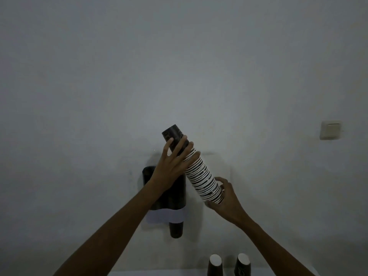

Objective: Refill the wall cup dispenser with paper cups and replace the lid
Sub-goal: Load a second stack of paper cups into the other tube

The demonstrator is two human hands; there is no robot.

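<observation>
A long stack of black paper cups (201,176) with white rims is held tilted in front of the wall, its closed end up and to the left. My left hand (171,162) grips the upper part of the stack. Around the lower, open end my right hand (225,198) is closed. Behind my left forearm the black tube of the wall cup dispenser (173,194) hangs on the wall, with a white band (169,216) near its bottom and one black cup (176,230) poking out below. No lid is visible.
Two black cups (215,264) (243,263) stand upside down on a white surface (159,273) at the bottom edge. A light switch (330,129) sits on the grey wall at the right.
</observation>
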